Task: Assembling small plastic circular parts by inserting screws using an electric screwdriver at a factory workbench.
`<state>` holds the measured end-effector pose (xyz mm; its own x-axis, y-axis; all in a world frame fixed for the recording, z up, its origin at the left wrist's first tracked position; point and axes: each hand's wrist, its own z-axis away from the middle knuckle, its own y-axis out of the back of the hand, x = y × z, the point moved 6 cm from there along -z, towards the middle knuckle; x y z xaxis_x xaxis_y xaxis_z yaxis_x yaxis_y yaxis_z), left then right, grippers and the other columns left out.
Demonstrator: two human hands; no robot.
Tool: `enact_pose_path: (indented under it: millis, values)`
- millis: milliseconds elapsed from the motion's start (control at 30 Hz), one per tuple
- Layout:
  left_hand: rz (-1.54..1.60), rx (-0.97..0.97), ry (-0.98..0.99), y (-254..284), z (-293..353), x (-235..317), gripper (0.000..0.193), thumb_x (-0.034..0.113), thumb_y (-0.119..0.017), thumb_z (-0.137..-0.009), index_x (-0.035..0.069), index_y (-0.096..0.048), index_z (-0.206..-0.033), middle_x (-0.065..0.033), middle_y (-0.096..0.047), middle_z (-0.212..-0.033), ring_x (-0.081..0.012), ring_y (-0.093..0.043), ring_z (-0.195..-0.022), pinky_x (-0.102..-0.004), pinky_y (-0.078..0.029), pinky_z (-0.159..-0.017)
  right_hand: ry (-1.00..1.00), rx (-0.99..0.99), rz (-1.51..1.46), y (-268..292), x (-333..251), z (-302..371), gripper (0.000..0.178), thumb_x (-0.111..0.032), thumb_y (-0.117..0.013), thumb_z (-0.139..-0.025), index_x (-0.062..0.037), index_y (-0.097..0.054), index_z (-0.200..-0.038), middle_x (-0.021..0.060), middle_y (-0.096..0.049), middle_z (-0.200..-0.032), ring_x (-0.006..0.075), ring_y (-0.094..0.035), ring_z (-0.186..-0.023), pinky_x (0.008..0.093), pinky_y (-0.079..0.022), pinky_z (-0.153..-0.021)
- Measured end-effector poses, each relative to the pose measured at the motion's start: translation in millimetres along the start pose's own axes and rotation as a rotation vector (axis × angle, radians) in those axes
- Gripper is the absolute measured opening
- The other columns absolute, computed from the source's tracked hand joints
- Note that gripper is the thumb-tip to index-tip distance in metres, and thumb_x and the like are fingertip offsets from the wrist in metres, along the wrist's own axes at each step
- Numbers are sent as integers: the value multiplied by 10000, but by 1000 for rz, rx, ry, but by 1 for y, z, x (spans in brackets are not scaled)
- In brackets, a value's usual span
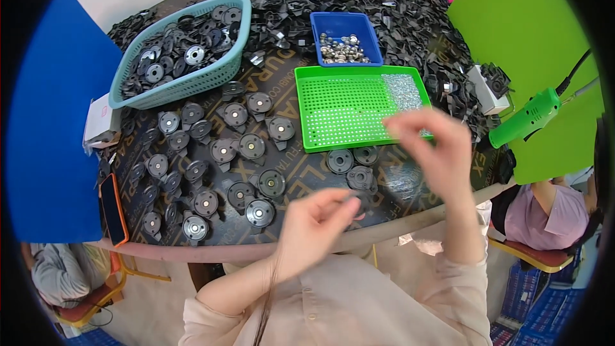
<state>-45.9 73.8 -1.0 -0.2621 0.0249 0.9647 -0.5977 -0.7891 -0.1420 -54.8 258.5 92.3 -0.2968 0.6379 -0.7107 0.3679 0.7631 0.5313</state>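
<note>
Mid-assembly at tabletop (410, 186) near edge: left hand (314, 221) pinching dark disc part (351, 200); right hand (432, 147) blurred, fingers pinched, contents unclear. Next: seating piece squarely.

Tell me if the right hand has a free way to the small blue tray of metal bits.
Probably yes. The right hand is raised over the near edge of the green perforated tray, and the blue tray sits just beyond it. Only the low green tray lies between; nothing tall blocks the way.

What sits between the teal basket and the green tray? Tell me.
In the head view, loose dark round parts lie on the table between teal basket and green tray.
</note>
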Motion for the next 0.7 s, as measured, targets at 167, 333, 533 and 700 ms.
enact_pose_path:
  millis: [167,333,533,700]
  values:
    - [634,-24,238,7,-4,-18,338,214,-520,-998,-11,-545,-1249,-112,-674,-1098,-259,-685,-980,-351,-577,-843,356,-53,239,-32,-37,58,241,-41,-727,-671,-56,-677,-906,101,-687,-1082,248,-630,-823,334,-477,-649]
    - [649,-76,152,9,5,-9,360,187,-462,-1016,-24,-493,-1306,-120,-637,-1180,-250,-649,-1064,-403,-539,-936,356,-52,342,-49,-35,70,281,-77,-754,-645,-51,-679,-915,116,-669,-1135,259,-632,-843,347,-485,-666]
    - [594,-69,187,18,9,-20,275,250,-519,-1003,11,-574,-1128,-51,-647,-1060,-159,-655,-944,-326,-554,-846,260,-136,116,-52,-34,72,327,-170,-822,-676,-34,-679,-937,152,-660,-1127,280,-644,-841,353,-522,-697]
    - [639,-310,348,13,16,-31,279,254,-506,-1004,4,-557,-1117,-83,-643,-1014,-165,-661,-867,-314,-572,-705,259,-394,-288,-55,-29,79,286,-132,-815,-723,-31,-677,-952,140,-655,-1086,263,-649,-841,338,-533,-720]
